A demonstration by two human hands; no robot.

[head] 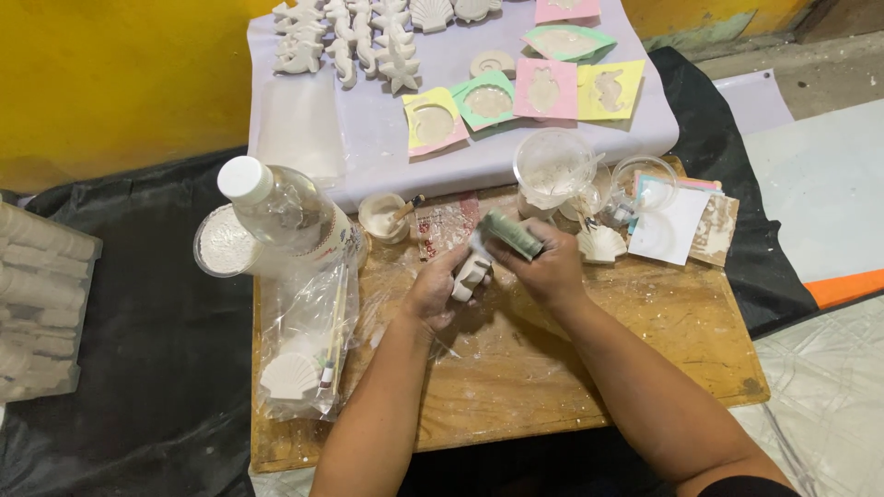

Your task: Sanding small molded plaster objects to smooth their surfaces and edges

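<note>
Both forearms are reaching in over the wooden worktop, the left hand gripping a white plaster cast and the right hand clasping a green mould, bare board lying near its front edge.

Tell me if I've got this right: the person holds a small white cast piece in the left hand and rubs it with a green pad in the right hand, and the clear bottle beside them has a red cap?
Nearly right. The head view shows the left hand holding the white cast piece and the right hand holding the green pad against it. But the clear bottle has a white cap, not a red one.
</note>
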